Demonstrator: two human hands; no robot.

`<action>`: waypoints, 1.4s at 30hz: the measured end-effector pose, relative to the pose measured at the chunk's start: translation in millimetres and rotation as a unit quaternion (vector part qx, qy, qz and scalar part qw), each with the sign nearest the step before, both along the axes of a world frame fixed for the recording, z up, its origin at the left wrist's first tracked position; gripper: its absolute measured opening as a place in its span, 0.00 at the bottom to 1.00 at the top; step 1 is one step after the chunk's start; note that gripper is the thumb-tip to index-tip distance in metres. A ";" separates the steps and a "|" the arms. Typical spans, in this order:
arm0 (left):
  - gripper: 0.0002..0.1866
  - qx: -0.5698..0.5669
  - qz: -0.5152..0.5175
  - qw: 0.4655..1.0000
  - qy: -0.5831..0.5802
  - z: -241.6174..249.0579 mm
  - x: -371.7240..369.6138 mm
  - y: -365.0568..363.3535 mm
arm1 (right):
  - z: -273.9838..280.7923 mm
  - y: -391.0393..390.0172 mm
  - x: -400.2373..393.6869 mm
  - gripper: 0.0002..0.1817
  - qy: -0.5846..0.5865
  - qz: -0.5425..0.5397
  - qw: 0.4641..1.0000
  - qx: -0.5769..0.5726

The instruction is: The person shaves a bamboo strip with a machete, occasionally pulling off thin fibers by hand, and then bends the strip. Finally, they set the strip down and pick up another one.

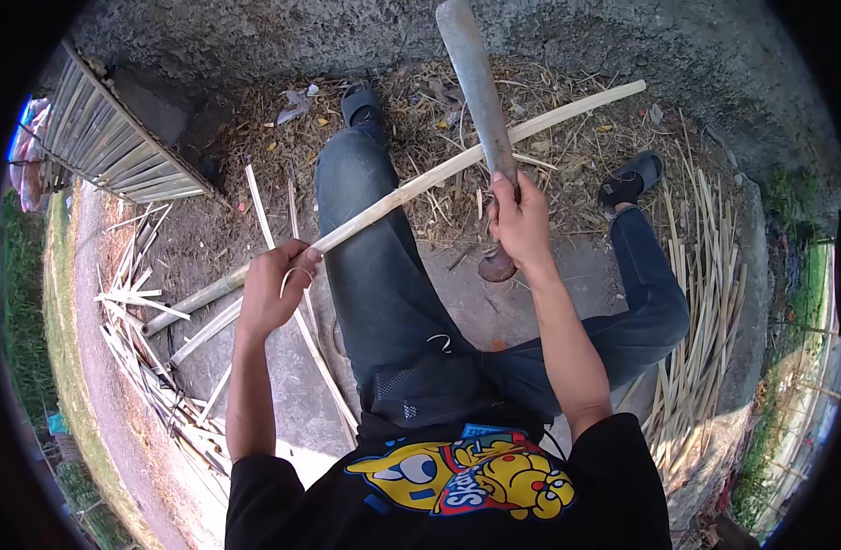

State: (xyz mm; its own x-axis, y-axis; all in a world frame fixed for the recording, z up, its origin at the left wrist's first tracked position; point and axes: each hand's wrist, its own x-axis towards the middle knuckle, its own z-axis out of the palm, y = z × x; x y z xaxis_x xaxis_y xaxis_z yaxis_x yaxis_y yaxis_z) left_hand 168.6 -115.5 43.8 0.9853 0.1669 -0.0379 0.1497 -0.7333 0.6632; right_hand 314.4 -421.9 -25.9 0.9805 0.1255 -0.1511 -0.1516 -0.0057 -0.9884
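A long pale bamboo strip slants across my thigh, its far end up toward the wall. My left hand is closed around its lower part, and a thin curled shaving hangs by those fingers. My right hand grips a machete by its wooden handle, whose knobbed end shows below the fist. The broad grey blade points up and away, overlapping the strip just above my fingers.
Split bamboo strips lie in a pile on the right and a looser heap on the left. A bamboo slat panel leans at the upper left. Shavings litter the ground before a rough wall.
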 end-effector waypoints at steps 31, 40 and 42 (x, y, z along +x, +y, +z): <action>0.12 0.057 0.038 0.998 -0.003 -17.1 1.6 -28.0 | -11.0 2.3 -19.3 0.14 0.043 0.042 0.998 -0.018; 0.11 0.049 0.025 0.998 -0.027 -15.2 11.0 -47.6 | -5.2 3.2 -25.4 0.14 0.073 0.059 0.995 0.021; 0.12 0.043 0.015 0.999 -0.022 -15.9 14.4 -44.8 | -11.4 11.7 -40.5 0.14 0.000 0.114 0.993 -0.027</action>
State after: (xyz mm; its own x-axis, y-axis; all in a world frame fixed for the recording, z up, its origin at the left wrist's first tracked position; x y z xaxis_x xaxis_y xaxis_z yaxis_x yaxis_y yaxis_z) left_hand 182.9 -160.3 27.9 0.9800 0.1980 0.0203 0.1457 -0.7834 0.6042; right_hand 273.9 -410.2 -37.4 0.9275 0.3364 -0.1633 -0.1395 -0.0938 -0.9858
